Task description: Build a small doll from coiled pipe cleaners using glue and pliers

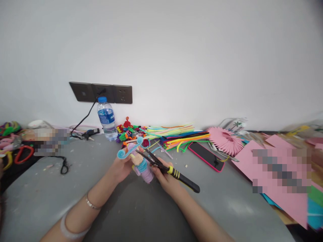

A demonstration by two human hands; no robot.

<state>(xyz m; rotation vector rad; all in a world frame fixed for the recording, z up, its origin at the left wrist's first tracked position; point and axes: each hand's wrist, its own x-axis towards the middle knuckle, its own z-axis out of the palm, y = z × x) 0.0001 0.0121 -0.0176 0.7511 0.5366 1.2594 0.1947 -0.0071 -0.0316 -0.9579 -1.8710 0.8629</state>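
My left hand (pixel 123 168) is closed around a small figure made of wound pipe cleaners (pixel 144 167), with lilac, blue and peach bands. Light-blue pipe cleaner curls (pixel 122 154) stick out at its top. Fingers of my right hand (pixel 165 179) are wrapped round black pliers (pixel 174 172) with yellow stripes on the handle. Their two slim jaws are spread and point at the upper part of the figure; whether they touch it I cannot tell. Part of the left fingers is hidden behind the figure.
Behind my hands lie bundled coloured pipe cleaners (pixel 186 137) and a water bottle (pixel 107 117). To the right are a pink-edged phone (pixel 207 156), a pink folded-paper ring (pixel 225 139) and pink paper sheets (pixel 252 158). Red-handled scissors (pixel 24 154) and a black cable (pixel 85 116) are left.
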